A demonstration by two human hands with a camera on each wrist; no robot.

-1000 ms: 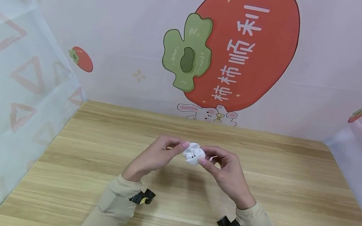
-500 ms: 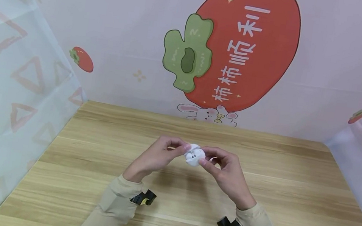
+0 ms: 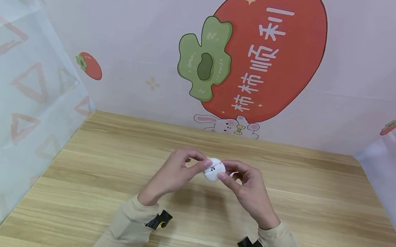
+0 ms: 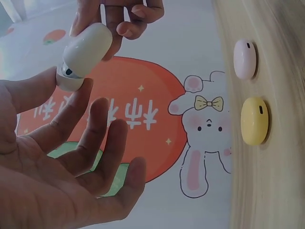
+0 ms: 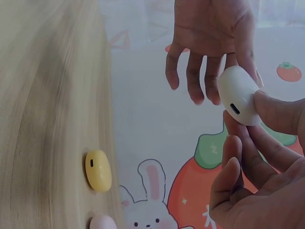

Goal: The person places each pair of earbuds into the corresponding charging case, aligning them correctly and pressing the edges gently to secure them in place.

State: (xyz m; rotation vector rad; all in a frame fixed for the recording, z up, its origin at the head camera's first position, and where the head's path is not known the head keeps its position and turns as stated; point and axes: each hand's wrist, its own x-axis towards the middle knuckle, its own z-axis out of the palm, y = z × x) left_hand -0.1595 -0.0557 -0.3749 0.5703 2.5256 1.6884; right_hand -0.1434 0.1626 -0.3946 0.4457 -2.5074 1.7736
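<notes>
A small white earbud charging case (image 3: 216, 172) is held up above the table between both hands. My left hand (image 3: 175, 175) pinches its lid with thumb and index finger, the other fingers spread loosely. My right hand (image 3: 249, 190) grips the case body between thumb and fingers. In the left wrist view the lid (image 4: 69, 83) stands slightly ajar from the body (image 4: 89, 47), and a dark spot shows in the gap. From the right wrist, the case's rounded back (image 5: 238, 93) shows with its dark charging port.
On the wooden table (image 3: 320, 223) lie a yellow case (image 4: 254, 121) and a pink case (image 4: 245, 59), seen only in the wrist views. A printed cloth backdrop (image 3: 150, 29) stands behind the table, with cloth walls at both sides.
The earbud case's lid has swung down toward the body, narrowing the opening. My left hand has moved slightly right with it. My right hand has stayed almost still.
</notes>
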